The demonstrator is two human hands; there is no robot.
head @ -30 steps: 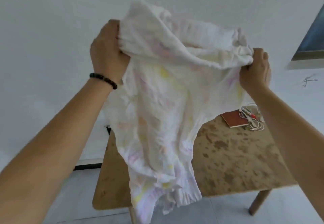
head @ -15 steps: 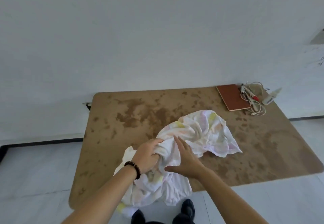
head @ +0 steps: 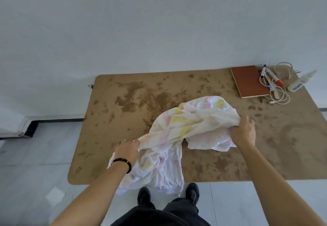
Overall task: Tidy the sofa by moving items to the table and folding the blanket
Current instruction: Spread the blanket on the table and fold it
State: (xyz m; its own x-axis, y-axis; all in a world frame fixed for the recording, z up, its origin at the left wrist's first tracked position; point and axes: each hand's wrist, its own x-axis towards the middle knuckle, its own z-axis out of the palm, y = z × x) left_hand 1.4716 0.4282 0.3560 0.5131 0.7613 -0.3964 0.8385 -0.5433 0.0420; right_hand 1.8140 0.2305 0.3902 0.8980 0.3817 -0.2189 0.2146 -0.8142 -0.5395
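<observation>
Flanking blanket (head: 191, 124): notebook (head: 248, 82) (cables (head: 281, 91) beside)

Bare room — mottled table (head: 230, 155), white wall (head: 123, 31)

We cannot see the fingertips of the left hand (head: 126, 150) or the right hand (head: 243, 132); they are buried in the folds of the blanket (head: 185, 128). The blanket covers part of the table (head: 123, 119) and hangs over its near edge, hiding it there. Our shoes (head: 144, 195) are partly hidden by the trouser legs. Both arms run out of the bottom edge. The print on the white bottle (head: 301, 82) is too blurred to read.
</observation>
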